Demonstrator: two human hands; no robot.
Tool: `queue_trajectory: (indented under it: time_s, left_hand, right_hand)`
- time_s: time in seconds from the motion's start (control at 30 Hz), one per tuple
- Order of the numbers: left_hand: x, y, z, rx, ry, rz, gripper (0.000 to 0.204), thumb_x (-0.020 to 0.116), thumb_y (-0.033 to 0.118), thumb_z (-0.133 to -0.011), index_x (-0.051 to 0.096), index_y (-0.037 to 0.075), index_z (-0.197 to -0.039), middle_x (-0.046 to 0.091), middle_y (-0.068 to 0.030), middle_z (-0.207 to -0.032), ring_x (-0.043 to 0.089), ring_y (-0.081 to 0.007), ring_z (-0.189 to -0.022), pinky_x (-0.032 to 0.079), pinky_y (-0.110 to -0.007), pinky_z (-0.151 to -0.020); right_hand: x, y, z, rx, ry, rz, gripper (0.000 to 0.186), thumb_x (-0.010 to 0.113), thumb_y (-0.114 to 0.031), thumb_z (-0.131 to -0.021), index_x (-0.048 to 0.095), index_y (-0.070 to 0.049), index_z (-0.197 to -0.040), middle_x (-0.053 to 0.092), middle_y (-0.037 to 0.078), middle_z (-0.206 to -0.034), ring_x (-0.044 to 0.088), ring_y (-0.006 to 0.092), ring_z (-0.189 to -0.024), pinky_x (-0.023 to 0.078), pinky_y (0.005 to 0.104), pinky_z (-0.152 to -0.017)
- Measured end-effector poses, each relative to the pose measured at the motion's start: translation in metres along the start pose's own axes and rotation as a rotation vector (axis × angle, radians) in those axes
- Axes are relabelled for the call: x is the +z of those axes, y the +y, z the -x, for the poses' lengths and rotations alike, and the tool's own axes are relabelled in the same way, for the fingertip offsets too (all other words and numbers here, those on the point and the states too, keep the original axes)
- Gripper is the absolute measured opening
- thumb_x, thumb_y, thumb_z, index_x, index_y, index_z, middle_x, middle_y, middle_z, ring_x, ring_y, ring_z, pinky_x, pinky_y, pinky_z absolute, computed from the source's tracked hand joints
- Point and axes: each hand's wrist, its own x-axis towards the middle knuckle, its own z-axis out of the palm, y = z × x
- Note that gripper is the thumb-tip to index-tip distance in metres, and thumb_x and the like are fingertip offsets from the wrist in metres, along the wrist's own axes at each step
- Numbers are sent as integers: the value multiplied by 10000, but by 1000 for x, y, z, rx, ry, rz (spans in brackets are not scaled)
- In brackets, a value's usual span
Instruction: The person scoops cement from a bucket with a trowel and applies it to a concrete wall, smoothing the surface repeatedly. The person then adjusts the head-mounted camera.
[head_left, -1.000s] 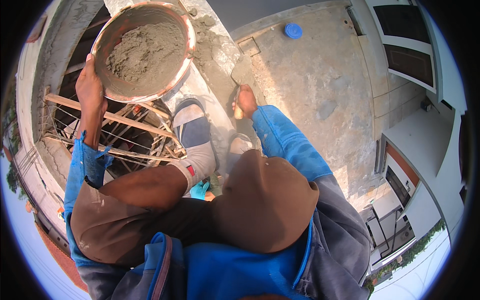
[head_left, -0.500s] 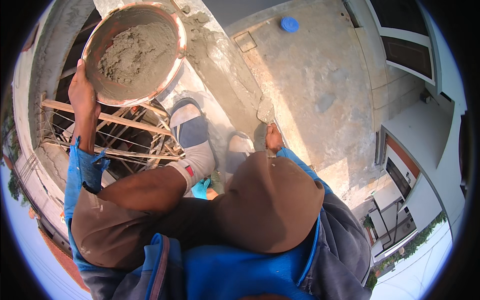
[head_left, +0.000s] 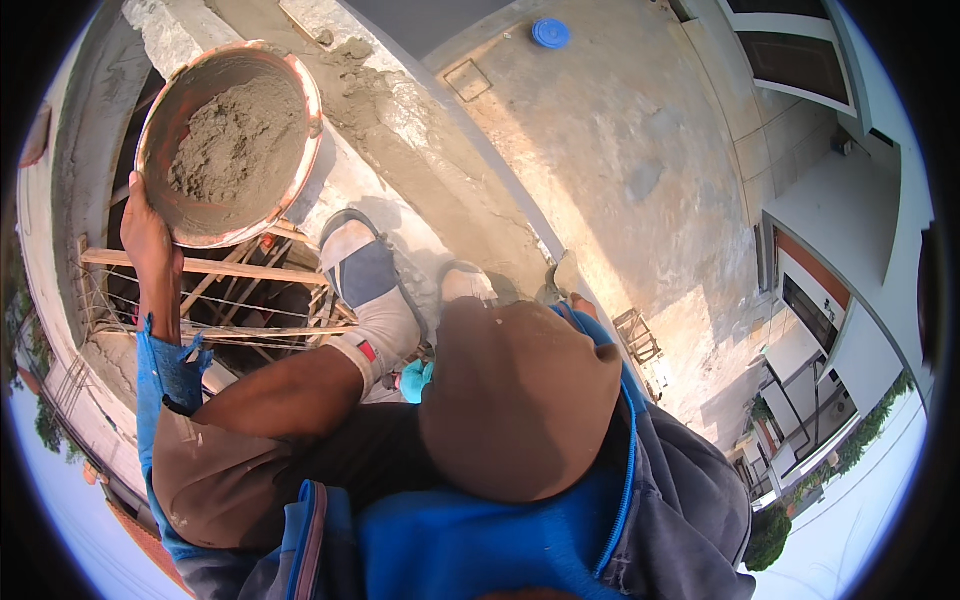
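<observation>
Probably for balance, half-closed left hand [head_left: 148,235] holds mortar basin [head_left: 215,225] at ten o'clock; knee [head_left: 530,370] mostly hides right hand [head_left: 583,306] at three, grip I cannot tell.

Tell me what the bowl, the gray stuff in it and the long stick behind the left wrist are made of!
The bowl could be plastic: reddish patches show through a dull gray crust. The gray stuff looks like damp cement mix, matte and lumpy. The long stick is probably bare wood: pale tan, straight-edged.
</observation>
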Motion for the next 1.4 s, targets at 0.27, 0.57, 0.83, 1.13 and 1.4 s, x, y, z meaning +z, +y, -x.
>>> queue_trajectory:
  time_s: [0.27,0.57,0.83,1.13,1.4]
  left_hand:
    - [3,-2,1,-19,5,180,506,569,415,-1141,704,-57,-1268,758,-120,-1147,708,-181,-965,575,-344,-883]
    - [7,3,11,-51,60,98,555,561,449,-1136,680,-60,-1324,726,-133,-1200,681,-185,-1012,556,-357,-909]
    - [7,-4,15,-63,57,210,536,565,444,-1136,700,-54,-1283,752,-117,-1129,697,-170,-962,572,-344,-887]
    - [12,-1,20,-116,33,320,491,566,419,-1141,702,-38,-1261,759,-103,-1112,700,-155,-960,580,-342,-891]
    - [16,4,20,-37,26,256,510,596,431,-1129,733,-51,-1224,766,-97,-1050,685,-123,-871,575,-297,-797]
  right_hand:
    - [-70,-168,-64,389,-629,-490,418,368,-450,-1144,638,-142,-1064,520,-17,-691,442,109,-501,392,302,-453]
    - [-50,-506,-76,-435,-475,-272,362,473,-370,-1092,588,-55,-1229,604,108,-894,593,215,-668,522,407,-631]
    - [-40,-592,-33,-1142,255,-242,455,571,-288,-1076,470,-37,-1442,681,371,-1196,661,536,-1145,512,579,-959]
    - [-51,-541,-29,-906,139,-36,472,560,-321,-1077,466,-50,-1452,709,342,-1154,684,552,-1047,526,594,-908]
    - [-143,-608,109,-1487,423,595,321,646,-248,-956,636,-44,-1204,685,186,-881,722,417,-739,581,525,-670]
